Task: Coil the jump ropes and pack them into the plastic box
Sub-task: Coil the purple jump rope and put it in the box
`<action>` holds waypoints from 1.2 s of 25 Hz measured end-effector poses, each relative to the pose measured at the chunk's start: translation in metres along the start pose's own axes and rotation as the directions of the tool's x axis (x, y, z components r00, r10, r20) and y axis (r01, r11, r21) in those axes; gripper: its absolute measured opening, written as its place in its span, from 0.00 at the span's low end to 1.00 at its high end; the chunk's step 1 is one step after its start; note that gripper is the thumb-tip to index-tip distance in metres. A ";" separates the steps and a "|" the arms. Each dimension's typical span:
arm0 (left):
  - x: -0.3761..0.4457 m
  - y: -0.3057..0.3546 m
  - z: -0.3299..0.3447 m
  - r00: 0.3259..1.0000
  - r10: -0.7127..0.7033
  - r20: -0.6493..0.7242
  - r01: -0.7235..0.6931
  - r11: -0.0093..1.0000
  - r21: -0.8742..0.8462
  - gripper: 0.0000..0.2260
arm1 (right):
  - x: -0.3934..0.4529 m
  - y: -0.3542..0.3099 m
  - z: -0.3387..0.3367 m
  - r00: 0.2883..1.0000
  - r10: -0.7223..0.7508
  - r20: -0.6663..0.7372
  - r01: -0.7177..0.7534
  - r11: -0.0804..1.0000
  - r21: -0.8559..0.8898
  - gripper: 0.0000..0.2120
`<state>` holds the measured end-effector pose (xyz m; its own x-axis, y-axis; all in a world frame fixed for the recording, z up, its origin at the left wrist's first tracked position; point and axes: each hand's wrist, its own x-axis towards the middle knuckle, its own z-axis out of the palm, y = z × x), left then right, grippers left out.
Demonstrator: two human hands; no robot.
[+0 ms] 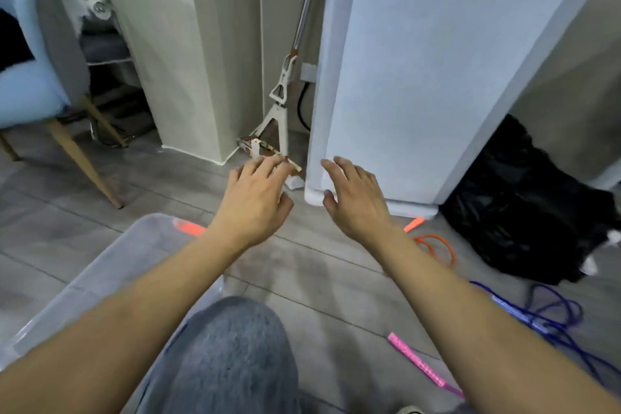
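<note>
- Ropes lie loose on the grey plank floor to my right: an orange rope near the base of the white cabinet, a purple rope in a tangle farther right, and a pink handle nearer my knee.
- None of those three is in my grasp; all rest on the floor, apart from both hands.
- The box, clear plastic, sits on the floor at my left, partly under my left forearm. An orange handle shows at its far edge; I cannot tell whether it lies inside or behind the wall.
- My left hand is stretched forward above the floor, fingers spread and gently bent, holding nothing.
- My right hand is out beside it, fingers also spread and relaxed, holding nothing; it shows in front of the cabinet's lower corner, and I cannot tell whether it touches it.
- A mop leans in the gap between the wall and the cabinet, just beyond my left fingertips.
- A black bag slumps at the cabinet's right side, behind the orange rope.
- A chair with wooden legs stands at far left.
</note>
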<state>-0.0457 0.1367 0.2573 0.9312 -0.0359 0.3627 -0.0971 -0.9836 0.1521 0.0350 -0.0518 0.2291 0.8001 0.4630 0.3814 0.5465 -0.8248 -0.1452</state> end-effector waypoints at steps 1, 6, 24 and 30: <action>0.006 0.017 -0.003 0.999 0.035 -0.002 -0.035 0.999 -0.013 0.21 | -0.008 0.015 -0.013 1.000 0.027 -0.011 -0.027 0.999 -0.018 0.26; 0.031 0.093 -0.004 0.985 0.172 -0.006 -0.172 0.982 -0.083 0.20 | -0.043 0.084 -0.060 0.991 0.134 -0.002 -0.134 0.984 -0.118 0.26; 0.118 0.153 0.216 0.828 0.467 0.310 -0.430 0.884 -0.182 0.21 | -0.123 0.305 0.116 0.857 0.413 0.309 -0.393 0.910 -0.128 0.20; 0.117 0.137 0.304 0.776 0.453 0.439 -0.389 0.891 -0.232 0.19 | -0.147 0.333 0.210 0.812 0.438 0.387 -0.415 0.898 -0.145 0.17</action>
<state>0.1567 -0.0564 0.0411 0.8325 -0.5514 -0.0537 -0.5308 -0.8216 0.2079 0.1519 -0.3266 -0.0666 0.9843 0.1403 -0.1071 0.1227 -0.9800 -0.1568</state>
